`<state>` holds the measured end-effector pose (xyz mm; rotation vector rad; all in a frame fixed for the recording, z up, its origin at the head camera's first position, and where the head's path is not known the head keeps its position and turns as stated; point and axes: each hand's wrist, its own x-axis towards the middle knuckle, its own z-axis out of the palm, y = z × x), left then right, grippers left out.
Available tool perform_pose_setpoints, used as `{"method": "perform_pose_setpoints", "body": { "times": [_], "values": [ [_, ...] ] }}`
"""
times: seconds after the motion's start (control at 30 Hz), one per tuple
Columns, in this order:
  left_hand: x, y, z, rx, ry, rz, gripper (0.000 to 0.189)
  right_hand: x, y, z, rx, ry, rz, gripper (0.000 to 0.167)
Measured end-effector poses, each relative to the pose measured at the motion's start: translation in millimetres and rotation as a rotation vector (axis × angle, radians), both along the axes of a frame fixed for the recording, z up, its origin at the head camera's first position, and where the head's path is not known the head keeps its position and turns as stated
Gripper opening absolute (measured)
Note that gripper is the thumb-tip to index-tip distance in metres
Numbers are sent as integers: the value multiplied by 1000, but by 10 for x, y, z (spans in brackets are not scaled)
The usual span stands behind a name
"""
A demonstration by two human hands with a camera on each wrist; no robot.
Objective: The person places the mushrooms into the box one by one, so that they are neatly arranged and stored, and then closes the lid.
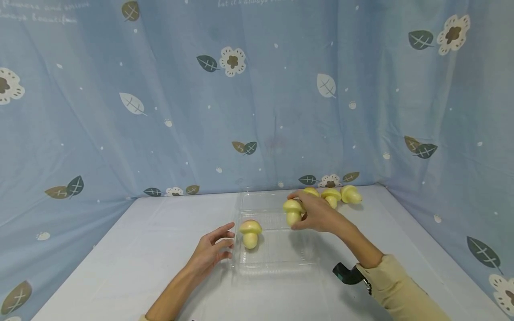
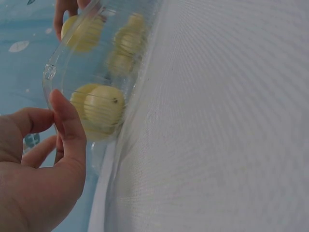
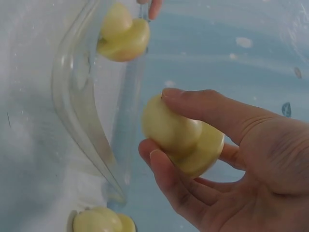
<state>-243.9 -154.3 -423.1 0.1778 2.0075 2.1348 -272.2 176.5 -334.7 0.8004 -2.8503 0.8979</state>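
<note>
My right hand [image 1: 317, 213] pinches a yellow toy mushroom [image 1: 293, 211] between thumb and fingers, above the right part of a clear plastic container [image 1: 277, 263]. In the right wrist view the held mushroom [image 3: 171, 125] shows its rounded stem towards the thumb. Another mushroom [image 1: 250, 234] lies inside the container, near its left wall. Beside that wall is my left hand [image 1: 210, 249], fingers loosely bent and holding nothing. Its fingertips are at the container's rim in the left wrist view; whether they touch it I cannot tell.
Several more yellow mushrooms [image 1: 351, 195] lie at the back right, partly behind my right hand. The container stands on a white table [image 1: 168, 249]. A blue curtain [image 1: 180, 89] with leaves and flowers hangs behind and at both sides. A dark device [image 1: 347, 273] sits at my right sleeve.
</note>
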Motion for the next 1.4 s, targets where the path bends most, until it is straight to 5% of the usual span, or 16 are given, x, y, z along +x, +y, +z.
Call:
{"method": "perform_pose_setpoints", "body": {
  "times": [0.5,1.4],
  "values": [
    [-2,-9,5,8,1,0,59,-21,-315,-59,46,-54,78,70],
    [1,-17,-13,21,8,-18,59,18,-639,-278,132,-136,-9,70]
  ]
}}
